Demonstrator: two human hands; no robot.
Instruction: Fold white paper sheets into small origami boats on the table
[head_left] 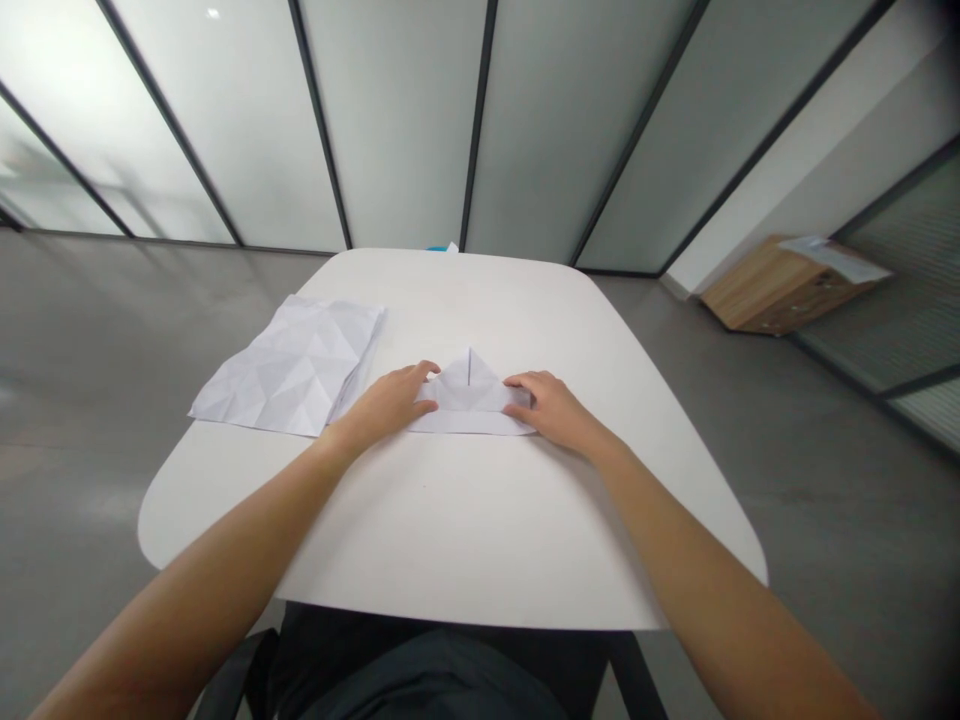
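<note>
A folded sheet of white paper [469, 398] lies near the middle of the white table. Its top rises to a triangular point with a dark vertical slit at the centre, and a flat band runs along the near edge. At its left end my left hand [390, 405] grips it, thumb on the band and fingers at the upper edge. My right hand [551, 408] grips the right end the same way. The hands partly cover both ends of the paper.
Creased sheets of white paper [289, 365] lie stacked on the table [480, 520] to the left. A blue item [436, 248] shows past the far edge. Frosted glass panels [397, 120] stand behind, and a wooden cabinet [787, 285] is at the right.
</note>
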